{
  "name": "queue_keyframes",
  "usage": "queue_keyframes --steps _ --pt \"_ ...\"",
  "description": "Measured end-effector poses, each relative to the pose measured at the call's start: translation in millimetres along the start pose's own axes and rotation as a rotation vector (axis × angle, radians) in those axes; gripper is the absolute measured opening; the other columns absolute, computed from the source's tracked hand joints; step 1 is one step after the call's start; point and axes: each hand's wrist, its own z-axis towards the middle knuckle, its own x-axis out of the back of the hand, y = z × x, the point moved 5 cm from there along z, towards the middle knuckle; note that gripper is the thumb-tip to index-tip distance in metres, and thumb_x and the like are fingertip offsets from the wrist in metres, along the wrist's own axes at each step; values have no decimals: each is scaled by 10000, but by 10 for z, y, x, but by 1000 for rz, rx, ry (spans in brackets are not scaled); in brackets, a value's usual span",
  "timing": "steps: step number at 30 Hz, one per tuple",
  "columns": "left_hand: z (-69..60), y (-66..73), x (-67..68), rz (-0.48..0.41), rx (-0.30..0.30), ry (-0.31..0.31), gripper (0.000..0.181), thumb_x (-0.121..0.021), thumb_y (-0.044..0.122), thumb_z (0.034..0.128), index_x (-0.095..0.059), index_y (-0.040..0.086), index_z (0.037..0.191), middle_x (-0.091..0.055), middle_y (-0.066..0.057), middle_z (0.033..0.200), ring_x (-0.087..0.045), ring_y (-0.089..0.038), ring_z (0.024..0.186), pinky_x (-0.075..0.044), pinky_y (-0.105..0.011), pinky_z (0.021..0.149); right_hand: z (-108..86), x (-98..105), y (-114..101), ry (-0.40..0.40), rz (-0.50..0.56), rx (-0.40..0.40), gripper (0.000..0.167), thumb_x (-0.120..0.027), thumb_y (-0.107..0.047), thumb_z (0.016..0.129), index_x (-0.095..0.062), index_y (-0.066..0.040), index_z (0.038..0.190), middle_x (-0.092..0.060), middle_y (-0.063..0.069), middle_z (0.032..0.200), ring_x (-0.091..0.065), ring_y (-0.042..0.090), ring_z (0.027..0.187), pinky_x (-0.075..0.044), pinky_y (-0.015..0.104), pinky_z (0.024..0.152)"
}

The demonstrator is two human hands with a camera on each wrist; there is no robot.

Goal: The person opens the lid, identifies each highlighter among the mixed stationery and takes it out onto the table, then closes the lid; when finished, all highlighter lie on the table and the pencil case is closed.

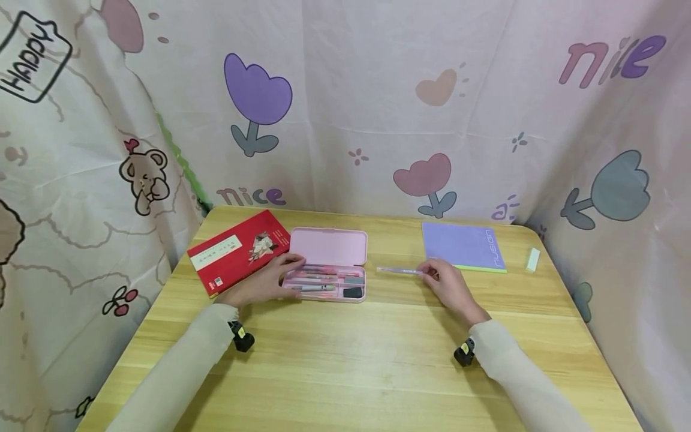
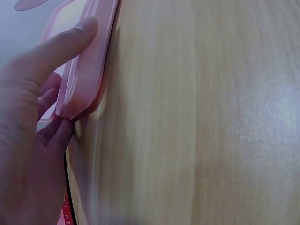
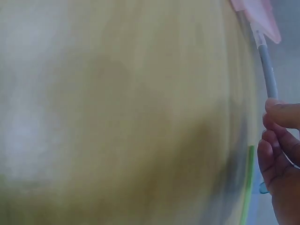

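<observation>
A pink pencil case (image 1: 328, 246) lies with its lid folded back, left of the table's middle. Several pens (image 1: 315, 288) lie in its long compartment, and a black block (image 1: 352, 292) sits in a small section on the right. My left hand (image 1: 264, 282) grips the case's left end; in the left wrist view the thumb presses the front wall (image 2: 89, 70). Between thumb and fingertips, my right hand (image 1: 445, 289) pinches a slim pale purple pen (image 1: 400, 270) by one end. Its other end points left toward the case, apart from it. In the right wrist view the pen (image 3: 268, 70) has a whitish far end.
A red book (image 1: 227, 264) lies slanted at the left, close to the left hand. Beyond the right hand is a purple notebook (image 1: 459, 243) with a green edge. A small white block (image 1: 532, 260) lies near the table's right edge. Patterned curtains (image 1: 345, 120) hang around the wooden table (image 1: 378, 360).
</observation>
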Motion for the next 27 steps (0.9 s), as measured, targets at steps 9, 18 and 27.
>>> queue_keyframes --steps 9,18,27 --pt "1 14 -22 -2 -9 -6 978 -873 570 857 -450 252 1680 -367 -55 1726 -362 -363 1532 -403 -747 1183 -18 -86 88 -29 -14 10 67 -772 -50 1004 -780 -70 1068 -728 65 995 -640 169 892 -542 310 798" --pt "-9 11 -4 20 -5 7 992 -877 577 844 -454 246 1678 -381 -52 1724 -364 -369 1526 -403 -746 1181 3 -105 83 -34 -41 33 93 -795 -50 986 -792 -52 1079 -722 74 1000 -669 172 898 -566 304 790" --pt "-17 6 6 26 3 13 1003 -881 591 833 -448 273 1679 -381 -23 1725 -360 -353 1532 -416 -727 1184 13 -113 70 -42 -41 24 122 -792 -42 988 -791 -45 1110 -717 85 1021 -689 183 904 -590 328 801"
